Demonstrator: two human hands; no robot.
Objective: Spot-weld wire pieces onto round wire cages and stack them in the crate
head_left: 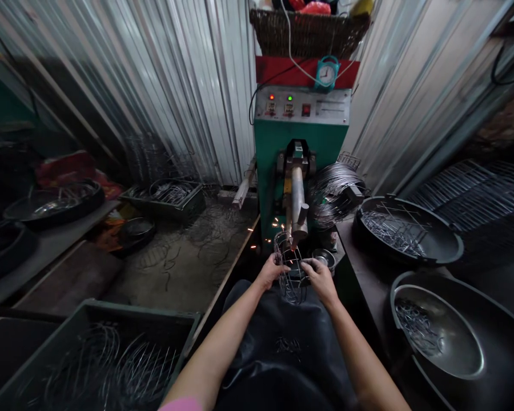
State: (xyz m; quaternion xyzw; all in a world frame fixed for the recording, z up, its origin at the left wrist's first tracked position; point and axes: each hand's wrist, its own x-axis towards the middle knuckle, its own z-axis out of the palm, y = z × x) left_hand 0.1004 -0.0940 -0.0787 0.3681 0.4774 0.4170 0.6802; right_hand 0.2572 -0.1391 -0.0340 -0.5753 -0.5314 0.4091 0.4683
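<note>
Both hands hold a round wire frame (292, 285) under the electrode tip of a green spot welder (269, 148). My left hand (273, 271) is closed on the frame's left side, thumb toward the middle. At the right side, my right hand (319, 277) pinches the wire with thumb and fingers; whether a smaller part is also in that pinch, I cannot tell. The electrode arm (297, 197) comes down just above the frame, and orange sparks (276, 221) fly to its left. Several small bent wire pieces (288, 345) lie on the dark apron (278, 377) over my lap.
At right stand a pan of wire parts (411, 258) and a metal bowl (462, 342) with small bent pieces. A wire bundle (338, 191) hangs beside the welder. Left below is a green crate (145, 311) with wire frames; behind it, another wire-filled tray (167, 211).
</note>
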